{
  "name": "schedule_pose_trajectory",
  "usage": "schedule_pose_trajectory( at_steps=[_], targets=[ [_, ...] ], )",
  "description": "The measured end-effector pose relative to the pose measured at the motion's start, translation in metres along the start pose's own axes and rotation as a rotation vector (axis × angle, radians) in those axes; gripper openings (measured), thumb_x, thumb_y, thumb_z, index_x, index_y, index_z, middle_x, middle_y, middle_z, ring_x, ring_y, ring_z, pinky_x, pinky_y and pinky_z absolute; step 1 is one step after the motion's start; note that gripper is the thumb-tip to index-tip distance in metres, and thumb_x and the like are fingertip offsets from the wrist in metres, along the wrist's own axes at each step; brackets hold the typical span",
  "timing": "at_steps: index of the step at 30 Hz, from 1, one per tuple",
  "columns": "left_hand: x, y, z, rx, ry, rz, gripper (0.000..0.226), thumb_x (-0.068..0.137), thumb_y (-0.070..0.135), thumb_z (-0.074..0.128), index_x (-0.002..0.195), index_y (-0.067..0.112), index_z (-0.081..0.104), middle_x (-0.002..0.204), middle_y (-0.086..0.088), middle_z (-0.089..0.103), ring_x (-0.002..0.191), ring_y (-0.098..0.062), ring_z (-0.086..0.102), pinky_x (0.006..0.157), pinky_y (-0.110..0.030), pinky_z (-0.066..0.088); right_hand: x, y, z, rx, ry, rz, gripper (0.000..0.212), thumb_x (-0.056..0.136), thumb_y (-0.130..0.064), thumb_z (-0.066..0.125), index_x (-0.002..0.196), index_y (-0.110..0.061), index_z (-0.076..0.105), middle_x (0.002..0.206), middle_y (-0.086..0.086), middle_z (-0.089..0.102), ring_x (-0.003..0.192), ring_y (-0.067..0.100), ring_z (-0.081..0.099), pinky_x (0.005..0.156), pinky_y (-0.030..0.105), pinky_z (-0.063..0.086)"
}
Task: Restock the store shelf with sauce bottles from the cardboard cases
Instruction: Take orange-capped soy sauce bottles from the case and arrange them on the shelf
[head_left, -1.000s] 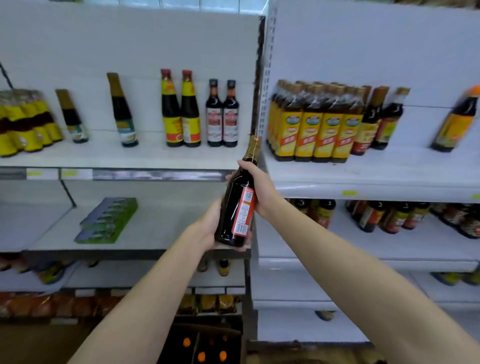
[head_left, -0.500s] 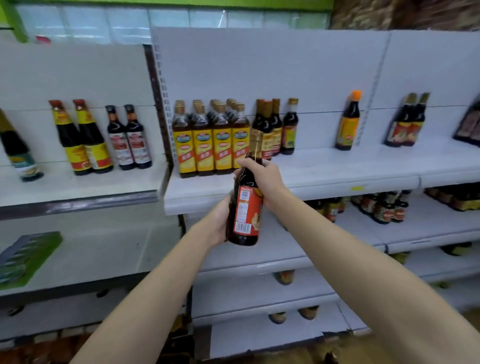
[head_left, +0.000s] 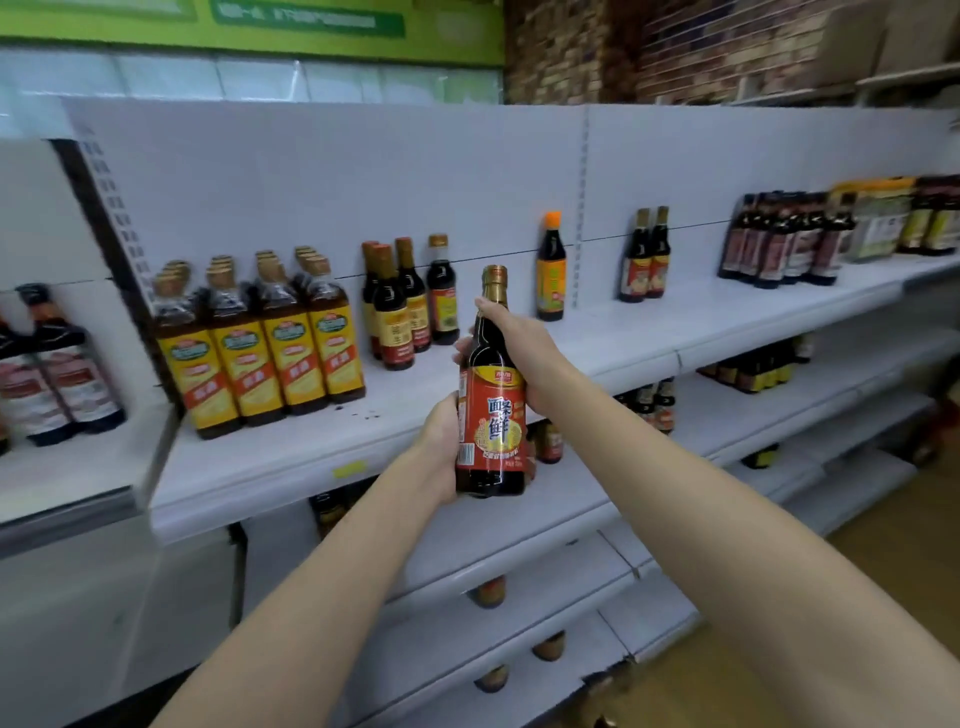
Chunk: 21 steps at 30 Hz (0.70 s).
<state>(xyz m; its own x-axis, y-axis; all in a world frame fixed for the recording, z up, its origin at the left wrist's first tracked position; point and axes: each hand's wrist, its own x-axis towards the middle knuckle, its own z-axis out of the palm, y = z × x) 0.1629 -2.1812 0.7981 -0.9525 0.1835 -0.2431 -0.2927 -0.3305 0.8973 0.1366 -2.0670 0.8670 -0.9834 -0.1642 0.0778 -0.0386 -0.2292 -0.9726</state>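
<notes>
Bottle (head_left: 491, 415) upright in front of the top shelf (head_left: 623, 338), held between both hands: left hand (head_left: 441, 447) at its lower left side, right hand (head_left: 524, 345) round the neck and shoulder. On the shelf, left of it, a four-wide block of bottles (head_left: 260, 353); behind it a small cluster (head_left: 405, 306). Right of it a single bottle (head_left: 550, 267), then a pair (head_left: 647, 257), then a group (head_left: 784, 239) far right. Lower shelves (head_left: 727, 415) below hold more bottles.

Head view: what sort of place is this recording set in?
Most likely a grocery store aisle. White tiered shelves carry rows of sauce bottles facing outward, a yellow tag sits on the shelf edge, and the person's left hand and right hand hold a red-labelled bottle before them.
</notes>
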Motion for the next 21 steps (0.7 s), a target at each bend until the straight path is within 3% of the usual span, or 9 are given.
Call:
schedule_pose_trajectory(
  at_steps=[4, 6, 11, 12, 14, 16, 18, 21],
  targets=[
    [0.019, -0.01, 0.043, -0.005, -0.12, -0.057, 0.054, 0.106, 0.041, 0.034, 0.081, 0.005, 0.066, 0.071, -0.016, 0.068, 0.056, -0.03, 0.068, 0.052, -0.035, 0.059, 0.003, -0.01, -0.045, -0.033, 0.05, -0.062, 0.038, 0.096, -0.037, 0.069, 0.109, -0.003, 0.059, 0.081, 0.012, 0.074, 0.078, 0.031, 0.071, 0.068, 0.037, 0.062],
    [0.032, -0.015, 0.07, 0.033, -0.149, -0.081, 0.061, 0.106, 0.045, 0.034, 0.075, 0.006, 0.07, 0.072, -0.015, 0.069, 0.058, -0.029, 0.068, 0.054, -0.036, 0.058, 0.01, -0.012, -0.076, -0.014, 0.09, -0.078, 0.037, 0.095, -0.037, 0.07, 0.106, -0.003, 0.06, 0.082, 0.013, 0.073, 0.078, 0.031, 0.071, 0.069, 0.038, 0.062],
    [0.08, -0.026, 0.141, 0.142, -0.122, -0.032, 0.042, 0.106, 0.041, 0.041, 0.09, 0.009, 0.063, 0.072, -0.009, 0.069, 0.057, -0.024, 0.069, 0.052, -0.032, 0.058, 0.035, -0.019, -0.166, 0.067, 0.173, -0.121, 0.041, 0.093, -0.036, 0.072, 0.111, 0.0, 0.062, 0.079, 0.012, 0.073, 0.069, 0.027, 0.07, 0.067, 0.037, 0.061],
    [0.093, -0.029, 0.156, 0.16, -0.114, -0.016, 0.041, 0.105, 0.042, 0.043, 0.094, 0.009, 0.064, 0.074, -0.009, 0.07, 0.06, -0.024, 0.069, 0.057, -0.035, 0.06, 0.042, -0.022, -0.187, 0.082, 0.184, -0.131, 0.038, 0.093, -0.035, 0.072, 0.107, -0.001, 0.062, 0.079, 0.013, 0.072, 0.069, 0.027, 0.07, 0.07, 0.039, 0.061],
    [0.122, -0.036, 0.189, 0.18, -0.1, 0.026, 0.045, 0.101, 0.051, 0.05, 0.104, 0.009, 0.065, 0.087, -0.011, 0.071, 0.076, -0.028, 0.069, 0.084, -0.05, 0.06, 0.057, -0.031, -0.229, 0.099, 0.203, -0.15, 0.034, 0.093, -0.035, 0.073, 0.099, -0.003, 0.062, 0.08, 0.014, 0.071, 0.069, 0.028, 0.069, 0.075, 0.045, 0.06],
    [0.153, -0.043, 0.223, 0.2, -0.078, 0.055, 0.053, 0.094, 0.06, 0.057, 0.113, 0.012, 0.067, 0.1, -0.015, 0.07, 0.088, -0.033, 0.067, 0.103, -0.059, 0.046, 0.069, -0.042, -0.269, 0.109, 0.213, -0.153, 0.031, 0.093, -0.033, 0.073, 0.093, -0.005, 0.062, 0.079, 0.014, 0.069, 0.066, 0.028, 0.067, 0.075, 0.047, 0.059],
    [0.178, -0.048, 0.261, 0.215, -0.031, 0.071, 0.052, 0.093, 0.059, 0.058, 0.113, 0.013, 0.069, 0.103, -0.016, 0.071, 0.086, -0.032, 0.068, 0.103, -0.056, 0.047, 0.083, -0.052, -0.309, 0.119, 0.235, -0.138, 0.03, 0.093, -0.032, 0.073, 0.093, -0.005, 0.062, 0.078, 0.014, 0.069, 0.064, 0.026, 0.067, 0.072, 0.044, 0.059],
    [0.212, -0.054, 0.308, 0.231, 0.04, 0.078, 0.051, 0.099, 0.058, 0.05, 0.107, 0.012, 0.07, 0.096, -0.013, 0.075, 0.077, -0.027, 0.071, 0.09, -0.046, 0.055, 0.099, -0.065, -0.363, 0.127, 0.248, -0.109, 0.032, 0.094, -0.034, 0.072, 0.103, -0.004, 0.063, 0.081, 0.013, 0.07, 0.064, 0.025, 0.068, 0.063, 0.037, 0.061]
  ],
)
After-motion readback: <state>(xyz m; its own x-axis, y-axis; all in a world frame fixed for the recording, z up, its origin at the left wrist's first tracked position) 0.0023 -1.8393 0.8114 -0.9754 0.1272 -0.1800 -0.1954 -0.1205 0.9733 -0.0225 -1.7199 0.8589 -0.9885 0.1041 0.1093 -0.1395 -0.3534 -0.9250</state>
